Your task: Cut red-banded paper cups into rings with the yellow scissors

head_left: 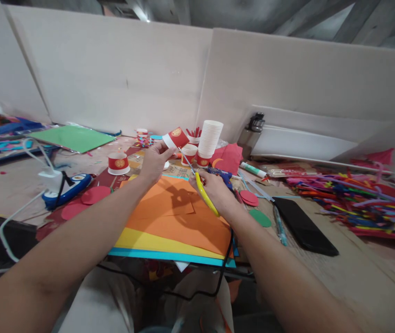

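Observation:
My left hand (154, 162) grips a red and white paper cup (176, 138) with a gold emblem, holding it tilted above the table. In my right hand (213, 187) is a pair of scissors (204, 194) with yellow handles. The scissors' blades point up and left, their tips close to the cup's edge; I cannot tell whether they touch it. Below both hands lie orange sheets (183, 226) on top of a yellow sheet (138, 239) and a blue one. To the left stands another red and white paper cup (118, 163), upside down.
Behind the hands rises a stack of white paper cups (212, 138). A blue power strip (67, 190) with a white plug sits at left, near red paper circles (95, 194). On the right are a black phone (304, 225), a glue stick (253, 169) and a heap of coloured pipe cleaners (356, 199).

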Tool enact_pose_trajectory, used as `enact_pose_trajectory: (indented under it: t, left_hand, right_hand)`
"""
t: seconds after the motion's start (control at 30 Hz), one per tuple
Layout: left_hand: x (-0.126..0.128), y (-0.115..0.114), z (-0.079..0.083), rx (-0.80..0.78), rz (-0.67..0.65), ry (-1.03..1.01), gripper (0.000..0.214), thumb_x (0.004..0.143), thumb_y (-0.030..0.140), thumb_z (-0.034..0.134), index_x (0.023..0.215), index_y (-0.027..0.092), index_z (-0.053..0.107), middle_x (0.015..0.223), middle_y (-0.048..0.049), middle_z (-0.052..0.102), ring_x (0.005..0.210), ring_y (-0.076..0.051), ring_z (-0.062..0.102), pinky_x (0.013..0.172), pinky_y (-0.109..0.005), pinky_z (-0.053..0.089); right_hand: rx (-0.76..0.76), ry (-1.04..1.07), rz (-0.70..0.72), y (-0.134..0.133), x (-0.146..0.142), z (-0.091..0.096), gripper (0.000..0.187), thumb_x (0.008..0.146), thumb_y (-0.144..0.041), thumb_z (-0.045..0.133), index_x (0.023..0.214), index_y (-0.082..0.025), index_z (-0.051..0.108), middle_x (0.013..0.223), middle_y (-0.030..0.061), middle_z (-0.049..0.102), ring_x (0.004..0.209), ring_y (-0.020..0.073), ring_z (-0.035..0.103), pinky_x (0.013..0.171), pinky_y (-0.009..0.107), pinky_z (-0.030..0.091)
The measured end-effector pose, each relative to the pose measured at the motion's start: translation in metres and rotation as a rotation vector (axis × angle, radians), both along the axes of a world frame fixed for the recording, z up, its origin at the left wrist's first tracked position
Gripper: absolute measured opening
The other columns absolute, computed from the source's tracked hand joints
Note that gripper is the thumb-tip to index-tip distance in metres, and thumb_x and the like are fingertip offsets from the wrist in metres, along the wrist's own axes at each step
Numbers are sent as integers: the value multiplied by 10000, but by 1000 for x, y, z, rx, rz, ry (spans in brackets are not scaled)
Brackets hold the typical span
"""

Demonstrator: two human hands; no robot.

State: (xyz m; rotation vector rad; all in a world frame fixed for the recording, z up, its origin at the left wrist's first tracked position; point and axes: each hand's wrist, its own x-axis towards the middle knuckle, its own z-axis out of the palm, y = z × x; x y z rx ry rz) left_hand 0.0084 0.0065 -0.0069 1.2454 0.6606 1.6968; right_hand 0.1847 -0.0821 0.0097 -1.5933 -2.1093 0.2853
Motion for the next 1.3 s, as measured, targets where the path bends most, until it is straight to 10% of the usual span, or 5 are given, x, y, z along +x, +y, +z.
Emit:
enact_pose_trajectory:
  t: [1.3]
  left_hand:
    - [1, -1, -3, 57, 86, 112, 200, 687, 279, 735, 838, 147, 723, 844, -41, 725, 784, -145, 655, 796, -287, 511]
  right_hand:
    - [-11, -114, -70, -1, -5, 2, 262, 895, -222, 476, 1005, -181, 710, 846, 75, 735, 639, 140, 580, 589, 233, 349]
